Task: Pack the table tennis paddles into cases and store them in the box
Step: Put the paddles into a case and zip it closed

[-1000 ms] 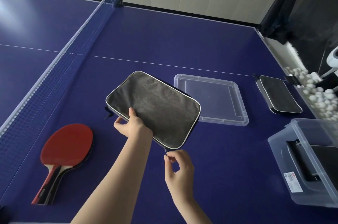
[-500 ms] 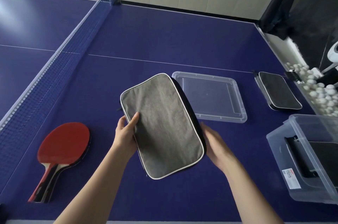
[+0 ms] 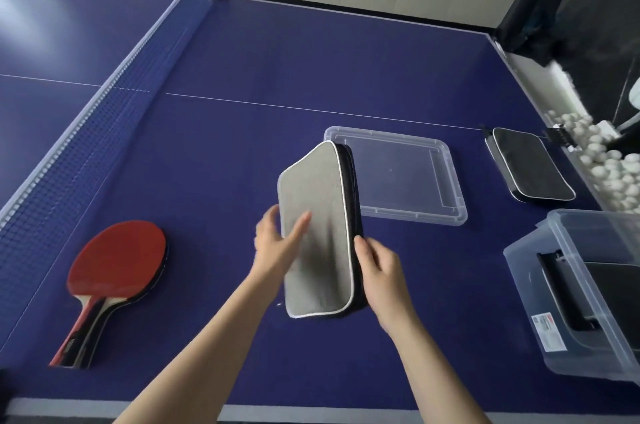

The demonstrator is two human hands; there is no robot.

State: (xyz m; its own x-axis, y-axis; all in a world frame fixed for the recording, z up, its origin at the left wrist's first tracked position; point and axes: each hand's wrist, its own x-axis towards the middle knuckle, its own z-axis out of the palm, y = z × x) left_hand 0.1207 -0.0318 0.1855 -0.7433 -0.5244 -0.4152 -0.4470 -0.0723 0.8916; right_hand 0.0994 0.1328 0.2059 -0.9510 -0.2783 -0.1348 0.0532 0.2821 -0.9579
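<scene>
Above the blue table (image 3: 242,153), a grey paddle case (image 3: 317,233) is held tilted on edge between both hands: the left hand (image 3: 277,245) grips its left edge, thumb laid across the grey face, and the right hand (image 3: 379,266) clasps the dark zipped side. Stacked red paddles (image 3: 116,267) lie to the left near the net (image 3: 104,105). A clear lid (image 3: 446,188) rests just behind the case, a second case (image 3: 530,164) lies farther right, and the clear box (image 3: 540,288) at the right edge holds dark cases.

two hands (image 3: 277,243) (image 3: 379,267), two cases (image 3: 317,236) (image 3: 530,164), stacked paddles (image 3: 114,264), one box (image 3: 588,288), one lid (image 3: 408,174).
</scene>
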